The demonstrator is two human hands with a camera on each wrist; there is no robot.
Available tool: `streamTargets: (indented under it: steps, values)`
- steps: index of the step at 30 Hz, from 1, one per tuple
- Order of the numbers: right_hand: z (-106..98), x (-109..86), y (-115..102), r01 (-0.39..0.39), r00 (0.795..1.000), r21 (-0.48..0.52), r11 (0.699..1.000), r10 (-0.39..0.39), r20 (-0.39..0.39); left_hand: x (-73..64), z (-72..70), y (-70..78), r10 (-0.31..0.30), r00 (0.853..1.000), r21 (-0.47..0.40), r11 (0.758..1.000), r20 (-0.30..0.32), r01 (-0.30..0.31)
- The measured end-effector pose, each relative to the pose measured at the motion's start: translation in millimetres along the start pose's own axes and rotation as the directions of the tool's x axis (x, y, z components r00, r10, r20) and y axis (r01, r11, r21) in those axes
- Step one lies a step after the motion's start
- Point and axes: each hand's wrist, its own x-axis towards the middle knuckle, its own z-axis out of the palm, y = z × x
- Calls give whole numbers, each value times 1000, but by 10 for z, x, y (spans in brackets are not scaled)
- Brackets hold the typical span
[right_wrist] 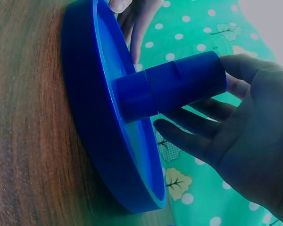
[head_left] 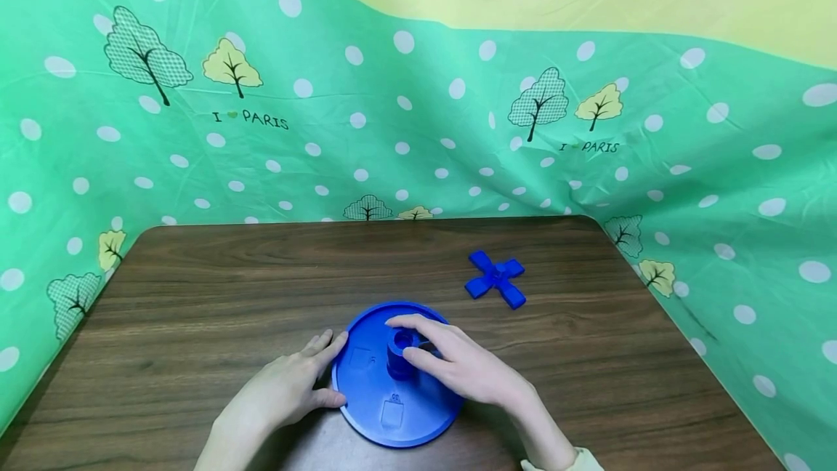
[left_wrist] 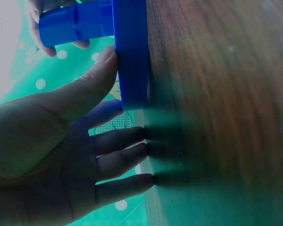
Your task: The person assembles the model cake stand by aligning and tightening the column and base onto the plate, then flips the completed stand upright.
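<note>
Blue disc: here it is, flat on the tabletop [head_left: 216, 296], a round base [head_left: 425, 424] with a raised rim, between the two hands.
Hollow cylindrical post: up it stands from the disc's middle [head_left: 397, 365], upright, mouth to the ceiling, a seam running round it in the right wrist view.
Left hand: thumb and forefinger at the disc's left rim [head_left: 288, 387], fingers stretched and spread, other fingertips down on the wood; steadying, by the look of it.
Right hand: thumb and fingers set around the post's top [head_left: 467, 365], pinching it, the palm standing off.
Hands: apart from each other, one at the rim, one on the post.
Post trouble: a sideways push up high could tip or lever it; whether it is fixed to the disc, I cannot tell.
Rim trouble: that left contact looks light, so a twist from above might spin or slide the disc.
Cross-shaped piece: lying beyond and to the right [head_left: 498, 278], well apart; a wide right-hand sweep forward could knock it.
Edges: far edge well beyond the disc, against the dotted curtain [head_left: 379, 166]; near edge out of view.
Room: most wood shows leftward.
</note>
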Motion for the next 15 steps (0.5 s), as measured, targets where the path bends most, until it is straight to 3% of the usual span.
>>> streamTargets:
  steps: [9, 15]
  values:
    - [30, 6, 0, -49, 995, -19, 999, 47, -90, 7, 2, -4, -11, 1000, -2, 1000, 11, 11]
    - [29, -5, 2, -36, 997, -2, 999, 36, -65, 9, 1, 8, -13, 1000, 3, 1000, 11, 13]
